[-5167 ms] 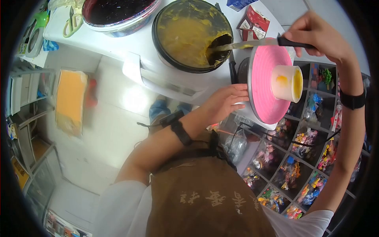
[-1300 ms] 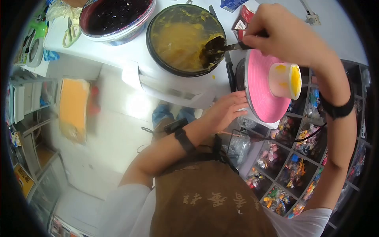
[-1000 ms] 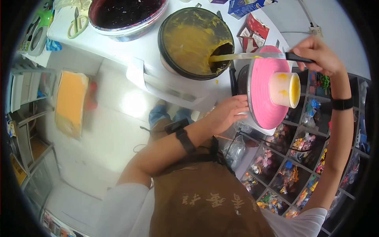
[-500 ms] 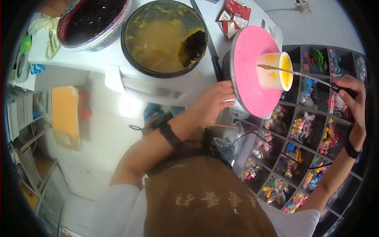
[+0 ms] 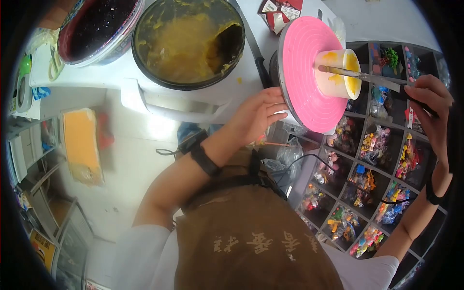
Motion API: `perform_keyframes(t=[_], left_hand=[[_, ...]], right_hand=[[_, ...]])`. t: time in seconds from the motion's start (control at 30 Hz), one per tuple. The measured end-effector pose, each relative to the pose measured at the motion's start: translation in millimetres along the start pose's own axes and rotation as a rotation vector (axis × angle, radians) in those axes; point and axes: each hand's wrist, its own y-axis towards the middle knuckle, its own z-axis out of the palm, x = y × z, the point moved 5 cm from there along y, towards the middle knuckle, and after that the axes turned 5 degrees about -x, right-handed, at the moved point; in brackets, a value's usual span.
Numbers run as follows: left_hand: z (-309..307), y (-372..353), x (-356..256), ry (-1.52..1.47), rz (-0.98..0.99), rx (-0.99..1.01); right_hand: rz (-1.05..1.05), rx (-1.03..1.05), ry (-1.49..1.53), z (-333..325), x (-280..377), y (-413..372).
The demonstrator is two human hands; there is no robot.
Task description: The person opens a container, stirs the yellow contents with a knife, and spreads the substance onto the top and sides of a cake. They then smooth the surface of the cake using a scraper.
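Note:
A pink turntable (image 5: 302, 82) carries a small white cylinder, apparently a cream-covered cake (image 5: 325, 86), with yellow patches on its side and top. My right hand (image 5: 432, 104) grips a palette knife (image 5: 379, 81) by its dark handle. The blade reaches across the cake's top edge and lies along its side, with yellowish cream at the tip. At the turntable's near left rim is my left hand (image 5: 263, 112), fingers stretched out and apart, fingertips at the edge and nothing held. Whether they press on the rim is hard to see.
On the white table (image 5: 193, 104) stand a round pan (image 5: 181, 48) smeared with yellow and a tub (image 5: 99, 31) of dark stuff. A serrated knife (image 5: 261, 67) lies beside the turntable, near a red and white carton (image 5: 280, 14). A compartment shelf (image 5: 357, 159) of small toys stands at right.
The palette knife's blade has turned to show more of its flat side, and my right hand has shifted slightly. The cake's yellow patches look different. My left hand stays at the rim; the view has shifted.

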Motion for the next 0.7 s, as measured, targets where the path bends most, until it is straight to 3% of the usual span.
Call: perform_keyframes(t=[0.13,0.27,0.47,0.6,0.7], left_hand=[[-0.5,-0.6,-0.8,-0.006,0.014,0.002],[-0.7,-0.8,-1.9,-0.007,0.017,0.008],[-0.1,-1.1,-4.2,0.009,0.025,0.008],[1.2,0.2,-4.8,0.020,0.028,0.002],[3.2,2.1,-9.2,0.045,0.034,0.000]], right_hand=[[-0.152,-0.101,0.022,1.5,10.6,8.8],[-0.008,0.010,0.017,14.7,-5.8,9.1],[-0.080,-0.005,0.078,4.6,0.9,2.0],[0.035,0.102,0.010,-2.6,7.2,0.4],[-0.106,0.042,0.047,-15.0,23.6,11.8]])
